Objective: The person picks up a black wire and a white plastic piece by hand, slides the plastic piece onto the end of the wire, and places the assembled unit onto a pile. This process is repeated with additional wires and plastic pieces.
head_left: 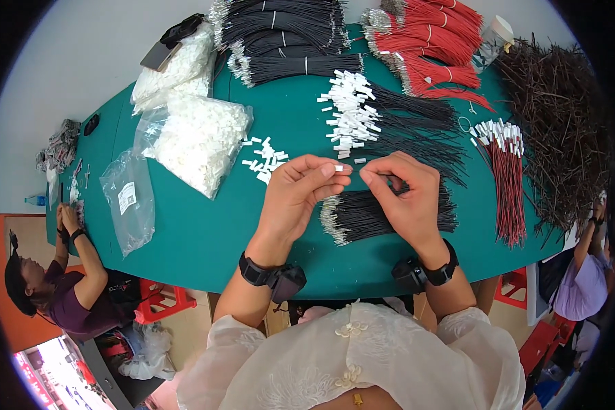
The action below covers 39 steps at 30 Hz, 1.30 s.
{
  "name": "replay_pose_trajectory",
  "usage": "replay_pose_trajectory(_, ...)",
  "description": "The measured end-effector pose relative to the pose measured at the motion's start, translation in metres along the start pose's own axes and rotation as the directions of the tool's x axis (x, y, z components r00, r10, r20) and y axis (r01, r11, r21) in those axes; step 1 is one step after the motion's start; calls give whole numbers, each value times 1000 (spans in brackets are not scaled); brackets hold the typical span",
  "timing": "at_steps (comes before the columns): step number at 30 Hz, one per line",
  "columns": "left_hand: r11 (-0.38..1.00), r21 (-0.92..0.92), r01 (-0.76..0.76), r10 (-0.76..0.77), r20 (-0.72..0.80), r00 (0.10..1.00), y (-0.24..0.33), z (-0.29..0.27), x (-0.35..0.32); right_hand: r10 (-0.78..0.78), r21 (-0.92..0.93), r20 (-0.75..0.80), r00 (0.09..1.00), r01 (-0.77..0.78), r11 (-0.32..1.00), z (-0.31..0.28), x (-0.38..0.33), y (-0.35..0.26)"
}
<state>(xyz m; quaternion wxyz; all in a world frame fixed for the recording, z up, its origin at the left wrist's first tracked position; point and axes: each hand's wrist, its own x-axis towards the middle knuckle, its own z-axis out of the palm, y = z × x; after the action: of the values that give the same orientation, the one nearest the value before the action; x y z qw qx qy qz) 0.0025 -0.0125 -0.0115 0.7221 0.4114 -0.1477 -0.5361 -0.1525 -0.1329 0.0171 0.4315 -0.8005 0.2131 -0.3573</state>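
Hands meet over the green table (205, 239), left hand (295, 198) pinching a tiny white connector (339, 167) between thumb and fingertip while right hand (406, 198) pinches a thin black wire (392, 181) just beside it, above the black wire bundle (383, 213).

Head-mounted, looking steeply down from close above the green table (205, 239), its far edge toward the top; wide fisheye, edges bent; single view only.

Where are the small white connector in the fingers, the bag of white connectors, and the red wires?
small white connector (339, 167), head view, its middle
bag of white connectors (198, 140), head view, bag's centre
red wires (434, 37), head view, bundle's middle
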Motion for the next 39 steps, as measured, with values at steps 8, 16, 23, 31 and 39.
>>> replay_pose_trajectory(8,997,49,-63,62,24,998,-4,4,0,-50,4,-4,999,50,999,4,-2,1)
replay_pose_trajectory(16,995,54,-87,87,8,996,-9,8,-1,34,64,-5,999,-34,997,8,-4,0)
replay_pose_trajectory(23,990,103,-97,99,-15,995,-10,10,0,68,82,-1,998,-68,994,12,-4,4)
replay_pose_trajectory(31,992,81,-94,96,-26,995,-11,10,0,34,65,15,999,-35,997,12,-4,1)
replay_pose_trajectory(39,992,84,-91,94,-34,995,-12,11,-3,30,37,25,999,-31,999,13,-4,4)
